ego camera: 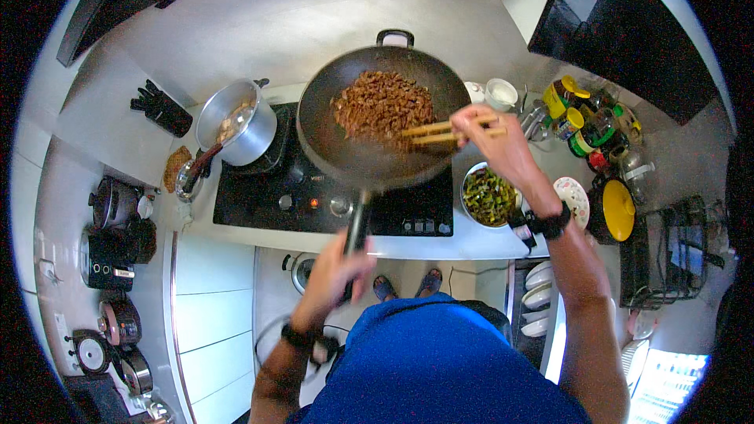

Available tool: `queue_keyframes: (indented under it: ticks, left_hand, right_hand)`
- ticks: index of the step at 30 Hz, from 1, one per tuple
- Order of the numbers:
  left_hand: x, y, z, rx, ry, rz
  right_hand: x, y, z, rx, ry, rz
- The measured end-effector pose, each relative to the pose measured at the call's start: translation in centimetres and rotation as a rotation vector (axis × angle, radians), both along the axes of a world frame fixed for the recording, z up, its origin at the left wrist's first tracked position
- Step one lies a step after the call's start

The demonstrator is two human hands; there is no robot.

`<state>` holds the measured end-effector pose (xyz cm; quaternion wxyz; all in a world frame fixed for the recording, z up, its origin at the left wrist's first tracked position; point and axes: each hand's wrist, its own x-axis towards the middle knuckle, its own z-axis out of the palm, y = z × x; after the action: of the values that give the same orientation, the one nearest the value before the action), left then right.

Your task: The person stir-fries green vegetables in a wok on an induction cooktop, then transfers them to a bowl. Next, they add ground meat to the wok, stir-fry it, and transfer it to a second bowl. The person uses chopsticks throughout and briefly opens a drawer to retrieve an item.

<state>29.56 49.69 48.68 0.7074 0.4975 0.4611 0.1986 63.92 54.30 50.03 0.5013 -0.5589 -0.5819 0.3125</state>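
Observation:
A dark wok (377, 168) stands over the cooktop, tilted so that its inside faces me. Browned minced meat (383, 106) lies heaped in its middle. My left hand (341, 268), blurred by motion, is wrapped around the wok's long black handle (357, 229). In my right hand (489, 135) is a pair of wooden chopsticks (433, 131), their tips at the lower right edge of the meat. Below my right wrist, a bowl of chopped green vegetables (489, 195) rests on the counter, partly hidden by the forearm.
Left of the wok, an aluminium pot (250, 135) sits on the black gas cooktop (247, 206). A ladle (188, 179) rests beside it. Several sauce bottles and jars (580, 123), a white bowl (500, 94), a floral plate (571, 200) and a yellow lid (618, 210) crowd the right counter.

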Motion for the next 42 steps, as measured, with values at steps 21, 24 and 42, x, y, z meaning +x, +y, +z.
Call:
queue_keyframes:
  ticks: [21,24,42]
  left_hand:
    - [0.9,4.4,-8.8,-0.145,-0.271,-0.008]
    - [0.9,5.1,-9.5,-0.133,-0.282,-0.016]
    - [0.3,7.1,-11.1,-0.131,-0.231,-0.114]
  right_hand:
    - [2.6,11.7,-11.1,0.02,-0.087,-0.202]
    - [-1.2,11.5,-10.8,0.075,-0.309,-0.081]
    - [0.9,14.8,-11.2,-0.005,-0.078,-0.227]
